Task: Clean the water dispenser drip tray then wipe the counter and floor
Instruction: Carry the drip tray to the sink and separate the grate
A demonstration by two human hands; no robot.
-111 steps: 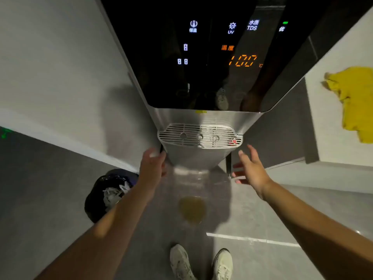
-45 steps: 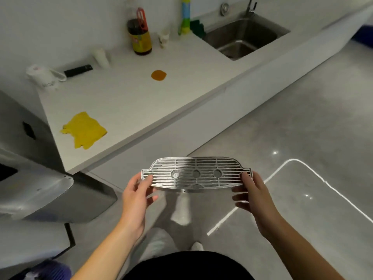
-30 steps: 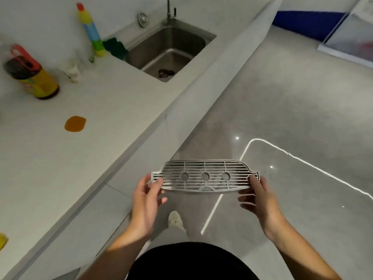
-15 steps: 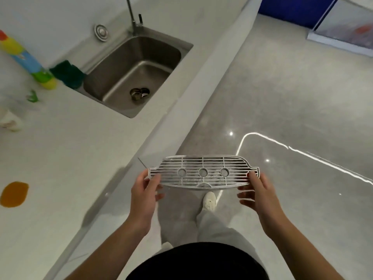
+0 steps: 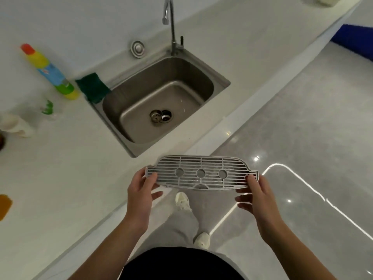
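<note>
The metal drip tray grille is held flat in the air over the counter's front edge, just in front of the steel sink. My left hand grips its left end and my right hand grips its right end. The grille has thin slats and three round holes. A brown spill sits on the white counter at the far left. The grey floor lies to the right. The dispenser is out of view.
A tap stands behind the sink. A green sponge lies on the sink's left rim, beside a colourful bottle. A white cup lies at the left edge. My shoes are on the floor by the cabinet.
I lifted the grille off the dispenser and carried it along the counter. The sink has come closer and now lies right in front of the grille; both hands keep their grip.
</note>
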